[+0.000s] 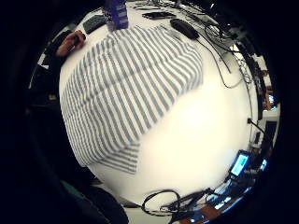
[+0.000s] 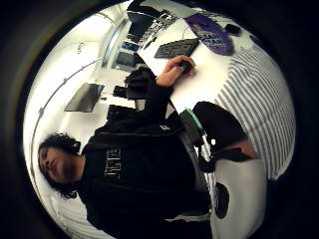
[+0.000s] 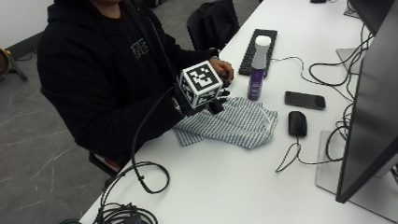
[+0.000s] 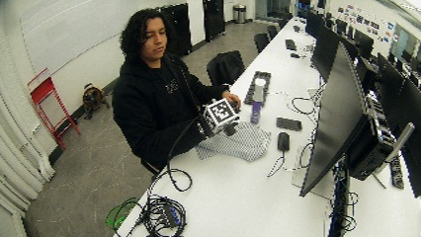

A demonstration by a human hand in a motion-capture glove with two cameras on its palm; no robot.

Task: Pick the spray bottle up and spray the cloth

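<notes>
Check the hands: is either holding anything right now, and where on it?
Nothing held. The gloved right hand hovers above the striped cloth; the spray bottle stands untouched beyond it. The bare left hand rests on the table beside the bottle.

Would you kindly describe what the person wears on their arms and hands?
Both arms are in the long sleeves of a black hoodie with pale chest lettering. The right hand wears a black glove; the left hand is bare.

The person [image 3: 105, 70] wears a black hooded sweatshirt with a small pale chest print and long black sleeves.
</notes>
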